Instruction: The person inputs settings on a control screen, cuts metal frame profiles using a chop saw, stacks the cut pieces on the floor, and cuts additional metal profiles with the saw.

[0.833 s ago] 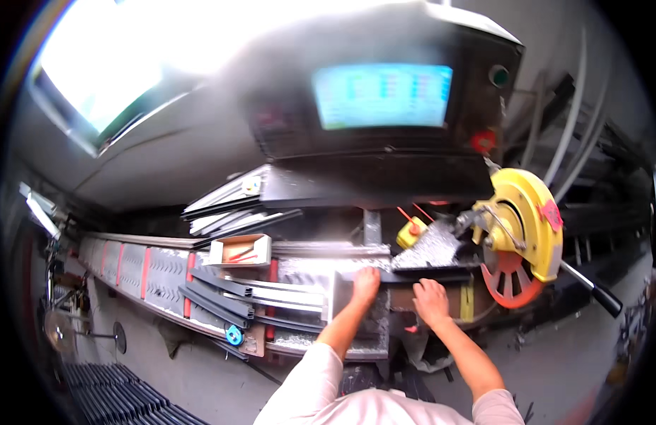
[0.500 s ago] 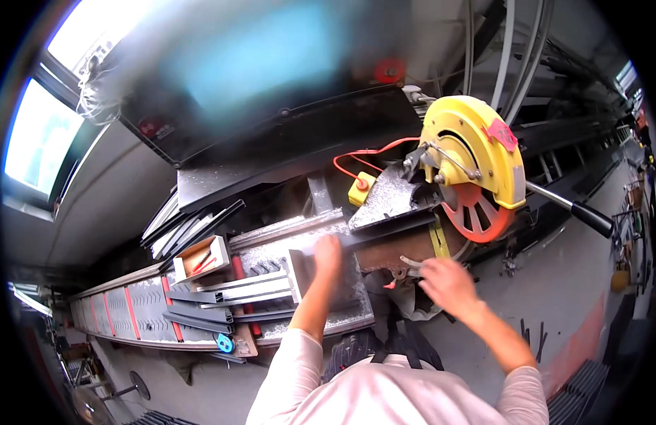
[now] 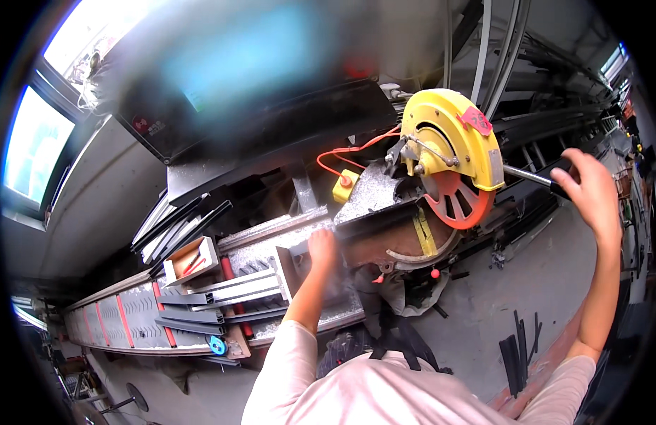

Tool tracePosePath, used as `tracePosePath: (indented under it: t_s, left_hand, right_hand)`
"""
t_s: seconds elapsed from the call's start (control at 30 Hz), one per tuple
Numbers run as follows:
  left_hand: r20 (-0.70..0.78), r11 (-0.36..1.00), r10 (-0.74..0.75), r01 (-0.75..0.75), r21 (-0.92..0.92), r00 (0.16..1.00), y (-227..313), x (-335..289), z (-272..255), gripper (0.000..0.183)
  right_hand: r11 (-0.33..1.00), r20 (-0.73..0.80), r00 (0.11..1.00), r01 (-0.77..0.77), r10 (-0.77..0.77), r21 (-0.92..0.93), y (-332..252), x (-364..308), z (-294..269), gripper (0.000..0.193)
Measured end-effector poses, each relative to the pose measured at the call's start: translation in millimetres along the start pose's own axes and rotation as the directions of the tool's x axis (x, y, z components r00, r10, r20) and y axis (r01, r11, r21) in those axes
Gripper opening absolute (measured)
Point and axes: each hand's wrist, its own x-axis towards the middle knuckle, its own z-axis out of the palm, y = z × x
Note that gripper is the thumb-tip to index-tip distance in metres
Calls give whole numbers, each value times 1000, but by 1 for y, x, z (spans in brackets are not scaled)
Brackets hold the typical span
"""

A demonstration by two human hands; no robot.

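Observation:
My left hand (image 3: pixel 323 249) is closed on the saw bench, against the back rail and left of the blade. What its fingers hold, if anything, is hidden. My right hand (image 3: pixel 590 188) is at the black-gripped lever handle (image 3: pixel 529 175) of the yellow cut-off saw (image 3: pixel 452 131). Its thumb and fingers are apart, and the hand covers most of the grip. The orange slotted blade guard (image 3: pixel 460 202) hangs below the yellow cover, over the brown round saw table (image 3: pixel 370 248).
Grey metal profiles (image 3: pixel 246 289) lie on the roller bench (image 3: pixel 108 319) to the left, beside a small box (image 3: pixel 191 261) with red-handled tools and a blue tape measure (image 3: pixel 217 345). A yellow switch box (image 3: pixel 345 185) with an orange cable sits behind. Black strips (image 3: pixel 513 361) lean at lower right.
My right hand has moved from the front of the saw table up and right to the lever handle. My left hand stays at about the same place on the bench.

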Motion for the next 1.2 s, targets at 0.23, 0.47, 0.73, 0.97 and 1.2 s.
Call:
tracePosePath:
  t_s: [0.23, 0.47, 0.73, 0.97, 1.2]
  left_hand:
    - [51, 997, 47, -50, 53, 998, -1, 3, -13, 23]
    - [57, 996, 65, -69, 54, 996, -5, 7, -1, 29]
    - [81, 987, 0, -13, 158, 997, -16, 3, 5, 16]
    - [17, 993, -6, 4, 115, 1000, -9, 0, 27, 15]
    - [19, 998, -26, 25, 65, 999, -13, -3, 33, 20]
  right_hand:
    - [908, 514, 842, -332, 163, 256, -12, 13, -11, 25]
    - [977, 299, 952, 0, -65, 215, 18, -20, 18, 34]
    - [907, 279, 950, -235, 139, 349, 23, -147, 116, 38]
    - [866, 311, 896, -407, 316, 292, 37, -225, 212, 28]
    - [847, 303, 886, -438, 351, 300, 41, -242, 255, 25]
